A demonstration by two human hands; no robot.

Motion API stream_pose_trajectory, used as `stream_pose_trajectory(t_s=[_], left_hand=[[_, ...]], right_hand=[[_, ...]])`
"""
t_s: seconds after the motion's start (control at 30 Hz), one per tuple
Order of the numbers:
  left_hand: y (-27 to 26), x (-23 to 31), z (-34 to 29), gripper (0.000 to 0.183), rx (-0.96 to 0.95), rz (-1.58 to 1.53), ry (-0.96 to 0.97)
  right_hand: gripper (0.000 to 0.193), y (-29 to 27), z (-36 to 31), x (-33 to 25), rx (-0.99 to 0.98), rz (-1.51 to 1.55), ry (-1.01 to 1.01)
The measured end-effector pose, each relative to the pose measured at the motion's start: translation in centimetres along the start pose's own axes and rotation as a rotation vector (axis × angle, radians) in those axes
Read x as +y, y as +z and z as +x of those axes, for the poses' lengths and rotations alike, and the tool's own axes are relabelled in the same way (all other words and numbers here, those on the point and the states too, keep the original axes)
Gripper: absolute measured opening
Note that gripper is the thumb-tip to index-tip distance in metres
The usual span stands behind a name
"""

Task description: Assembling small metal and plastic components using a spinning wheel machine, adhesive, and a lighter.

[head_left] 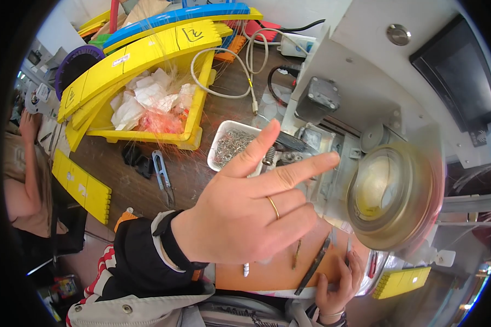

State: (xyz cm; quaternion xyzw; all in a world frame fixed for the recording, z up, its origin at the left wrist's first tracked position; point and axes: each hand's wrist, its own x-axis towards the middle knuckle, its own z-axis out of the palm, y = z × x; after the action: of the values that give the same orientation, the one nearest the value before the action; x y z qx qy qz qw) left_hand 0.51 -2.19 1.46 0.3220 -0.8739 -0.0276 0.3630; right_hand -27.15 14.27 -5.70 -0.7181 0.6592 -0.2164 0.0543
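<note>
My left hand (251, 212), with a ring and a dark wristband, is raised in the middle. Its thumb and index finger stretch apart, the other fingers curl, and nothing shows in it. Behind the thumb stands a white tray (215, 151) of small metal rings or springs; the index fingertip is in front of the machine's metal fittings. At the lower right my right hand (341, 286) rests by the orange-brown board (267, 276), thumb apart from the fingers. A thin grey tool lies at its fingertips. On the board lies a dark slim tool (313, 265).
A round translucent spool (382, 196), blurred, sits on the pale machine at right. Left stands a yellow bin (188, 139) of crumpled paper, topped with yellow notched strips (142, 57). Blue-handled thread snips (161, 171) and a cable (221, 94) lie on the table. Another person's arm (31, 158) shows far left.
</note>
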Motion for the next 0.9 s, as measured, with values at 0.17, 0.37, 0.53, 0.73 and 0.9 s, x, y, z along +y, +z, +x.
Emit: stream_pose_trajectory(t_s=[0.17,0.37,0.53,0.73,0.9], left_hand=[[0.7,-0.4,0.0,0.005,0.048,0.036,0.045],[0.2,-0.5,0.3,0.01,0.086,-0.02,0.052],[0.5,-0.7,-0.1,0.01,0.115,-0.054,0.07],[0.6,-0.8,-0.5,0.011,0.113,-0.067,0.065],[0.1,-0.7,-0.5,0.01,0.087,-0.045,0.054]], right_hand=[[0.046,0.5,-0.1,0.6,0.084,0.048,-0.042],[0.046,-0.8,0.4,0.0,0.149,0.076,-0.137],[0.043,-3.0,1.7,-3.7,0.076,0.159,-0.052],[0.039,-0.8,3.2,-5.5,-0.283,-0.001,0.112],[0.032,-2.4,3.4,-5.0,-0.281,0.311,0.228]])
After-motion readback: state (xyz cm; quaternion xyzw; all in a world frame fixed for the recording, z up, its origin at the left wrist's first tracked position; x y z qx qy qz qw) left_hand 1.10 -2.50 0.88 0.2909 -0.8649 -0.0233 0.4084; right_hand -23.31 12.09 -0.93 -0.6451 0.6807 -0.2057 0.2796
